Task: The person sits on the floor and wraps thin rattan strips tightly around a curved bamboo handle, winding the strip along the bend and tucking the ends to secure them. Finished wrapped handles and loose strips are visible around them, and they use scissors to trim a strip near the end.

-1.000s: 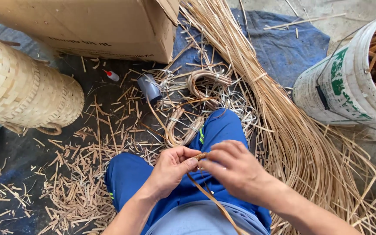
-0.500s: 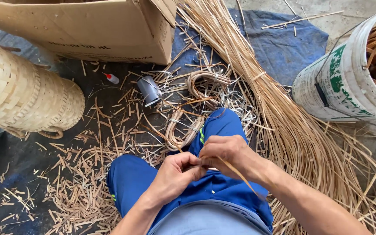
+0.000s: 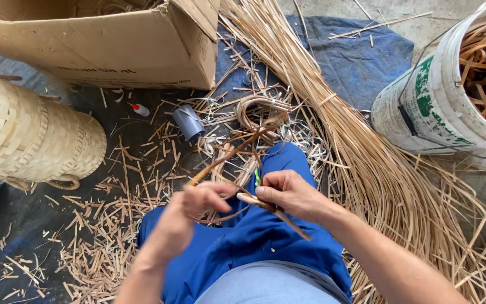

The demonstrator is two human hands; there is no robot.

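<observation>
Over your blue-trousered lap, your left hand (image 3: 198,205) and right hand (image 3: 288,194) both have their fingers clenched on a brown cane strip (image 3: 226,160) that loops up ahead of your knees. Top left stands a brown cardboard box (image 3: 113,45); at right, a white bucket (image 3: 440,107) with a green printed patch holds more strips

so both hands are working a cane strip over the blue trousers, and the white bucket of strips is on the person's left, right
Not quite: the white bucket stands on the person's right, as the head view shows. The rest holds: the left hand and right hand are working a cane strip over the blue trousers.
</observation>
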